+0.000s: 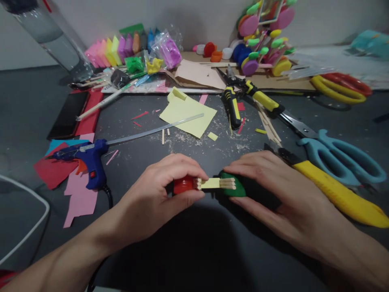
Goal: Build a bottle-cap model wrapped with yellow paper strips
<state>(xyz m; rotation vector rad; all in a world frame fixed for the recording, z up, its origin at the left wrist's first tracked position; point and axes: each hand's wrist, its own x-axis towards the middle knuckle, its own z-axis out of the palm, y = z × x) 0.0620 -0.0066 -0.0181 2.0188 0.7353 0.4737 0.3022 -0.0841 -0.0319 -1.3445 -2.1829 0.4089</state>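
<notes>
Item: small assembly (pixel 215 183), between the hands, low-centre of the tabletop (pixel 127 158). Parts: red piece (pixel 184 186), 9 o'clock; green piece (pixel 240 188), 3 o'clock; yellow strip (pixel 209 183) between; short sticks (pixel 228 184) at either end.
Left hand (pixel 153 188): grip grasping red piece.
Right hand (pixel 282 190): grip grasping green piece.
Surrounding: yellow paper (pixel 191 115), 11 o'clock; pliers (pixel 232 107), 1 o'clock; blue-handled scissors (pixel 331 156), near 3 o'clock; glue gun (pixel 97 160), near 9 o'clock.

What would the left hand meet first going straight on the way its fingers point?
Probably the yellow strip just past its fingertips, then the green piece at the right hand; exact depth is unclear.
</notes>
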